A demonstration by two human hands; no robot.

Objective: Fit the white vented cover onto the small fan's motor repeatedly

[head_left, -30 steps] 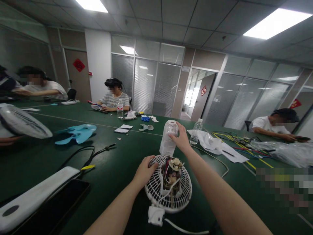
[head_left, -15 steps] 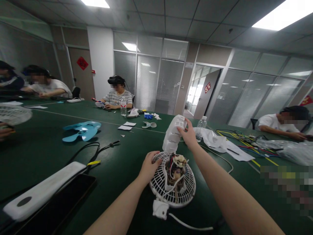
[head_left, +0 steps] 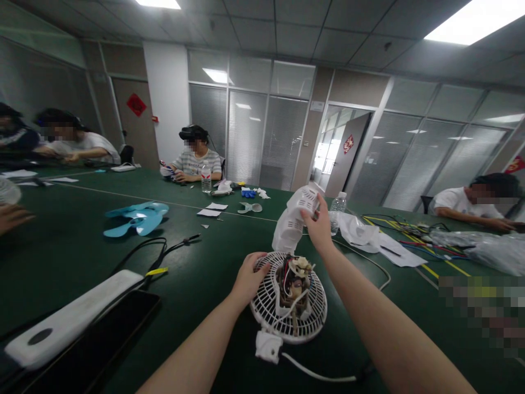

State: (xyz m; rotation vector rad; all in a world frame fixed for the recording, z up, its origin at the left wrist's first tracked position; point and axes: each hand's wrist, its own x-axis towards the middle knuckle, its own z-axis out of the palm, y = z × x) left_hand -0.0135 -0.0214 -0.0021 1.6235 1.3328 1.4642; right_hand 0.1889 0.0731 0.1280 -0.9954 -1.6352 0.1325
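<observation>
A round white fan grille (head_left: 262, 298) lies on the green table in front of me. In its middle the fan motor (head_left: 296, 284) is exposed, with wires and a pale gear part on top. My left hand (head_left: 249, 278) grips the grille's far left edge, fingers curled over the ribs. Above the far side of the grille, my right hand (head_left: 319, 227) holds a white vented motor cover (head_left: 289, 221) by its upper end, thumb and fingers around it. The cover stands tilted, its lower end close to the grille's rim. A white plastic block (head_left: 268, 346) with a cable sits at the near edge.
Blue fan blades (head_left: 137, 219) lie left, beyond a white power strip (head_left: 77, 317) and a dark phone-like slab (head_left: 96, 342). Behind my right hand are a water bottle (head_left: 338, 210), white plastic bag (head_left: 359, 232) and papers. Co-workers sit around the table; one hand (head_left: 14, 219) shows at far left.
My right hand has turned the motor cover slightly, its top leaning further right. My left hand stays on the grille. At far left, another person's white grille has moved mostly out of view.
</observation>
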